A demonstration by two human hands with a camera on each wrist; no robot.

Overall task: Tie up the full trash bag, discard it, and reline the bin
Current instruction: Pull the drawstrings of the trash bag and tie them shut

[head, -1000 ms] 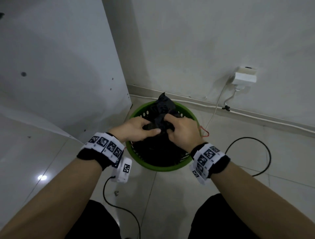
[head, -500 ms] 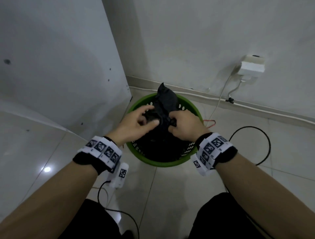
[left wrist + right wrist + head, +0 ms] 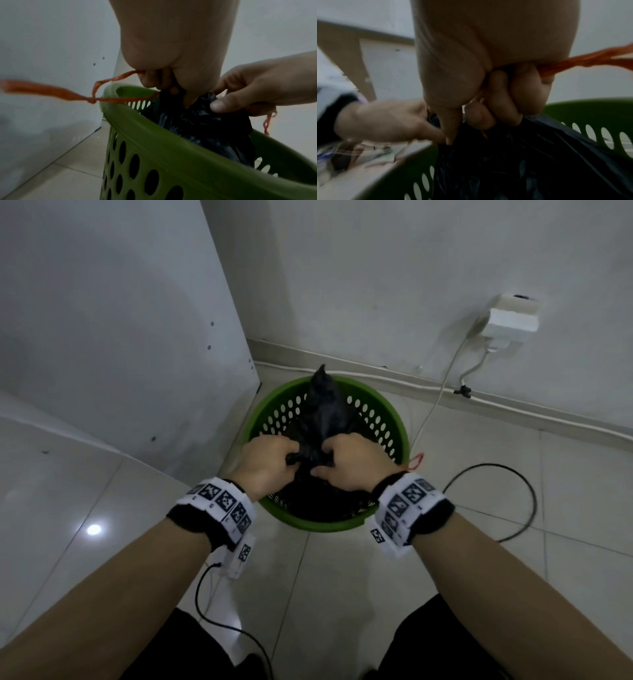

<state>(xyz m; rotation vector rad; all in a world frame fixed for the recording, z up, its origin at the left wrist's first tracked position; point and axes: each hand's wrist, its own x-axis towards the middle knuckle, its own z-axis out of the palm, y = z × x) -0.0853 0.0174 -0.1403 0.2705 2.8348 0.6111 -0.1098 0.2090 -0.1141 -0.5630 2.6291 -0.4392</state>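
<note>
A black trash bag (image 3: 325, 412) sits in a round green perforated bin (image 3: 394, 419) on the tiled floor, its gathered top standing up at the far side. Both hands meet over the bin's middle. My left hand (image 3: 270, 463) grips the bunched bag neck (image 3: 197, 116) with an orange drawstring (image 3: 120, 99) trailing from its curled fingers. My right hand (image 3: 346, 463) grips the bag neck too, and its curled fingers (image 3: 513, 97) clamp another length of the orange drawstring (image 3: 583, 59). A short red loop (image 3: 416, 462) pokes out past the right wrist.
The bin stands in a corner: a white panel (image 3: 120, 337) at left, a wall with baseboard behind. A white plug box (image 3: 510, 320) hangs on the wall with a white cable (image 3: 442, 392) running down. A black cable loop (image 3: 513, 501) lies on the floor at right.
Both hands have drawn closer together on the bag neck and curled tighter around it. The bag's top now stands taller and narrower. The view has tilted slightly.
</note>
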